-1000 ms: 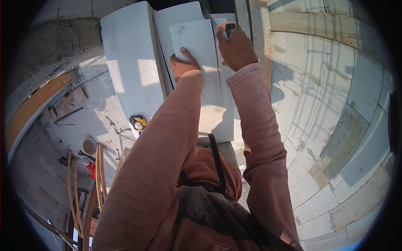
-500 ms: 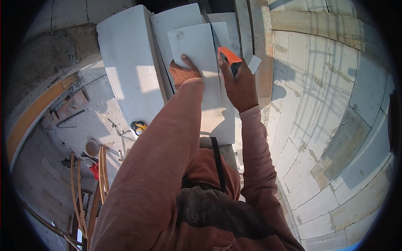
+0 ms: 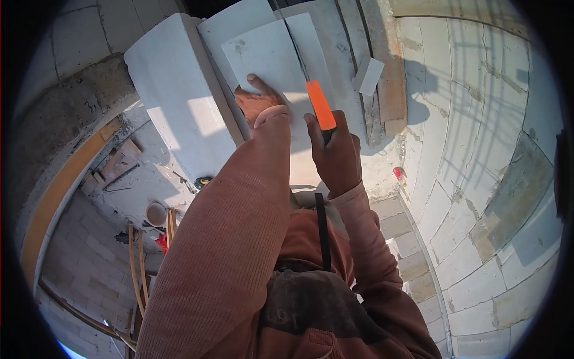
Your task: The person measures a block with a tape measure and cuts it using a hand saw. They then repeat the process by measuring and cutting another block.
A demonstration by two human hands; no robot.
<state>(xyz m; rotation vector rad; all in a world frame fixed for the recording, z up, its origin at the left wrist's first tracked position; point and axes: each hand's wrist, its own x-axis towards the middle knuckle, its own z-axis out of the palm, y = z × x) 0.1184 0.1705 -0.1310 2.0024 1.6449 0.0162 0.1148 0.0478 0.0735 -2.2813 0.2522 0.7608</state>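
Right hand (image 3: 336, 157) grips an orange-handled saw (image 3: 320, 105) running lengthwise just right of the flat left hand (image 3: 256, 99) pressing the panel (image 3: 269, 57).

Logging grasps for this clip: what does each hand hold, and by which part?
The right hand grips an orange-handled cutter by the handle's lower end. The left hand holds nothing, pressing flat on the pale sheet.

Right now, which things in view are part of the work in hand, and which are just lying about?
In hand:
- left hand pressed flat on the grey sheet
- right hand, grip closed on the orange-handled knife, at the sheet's right edge

Lying about:
- small cut-off strip to the right
- large white block on the left
- round bowl on the floor below
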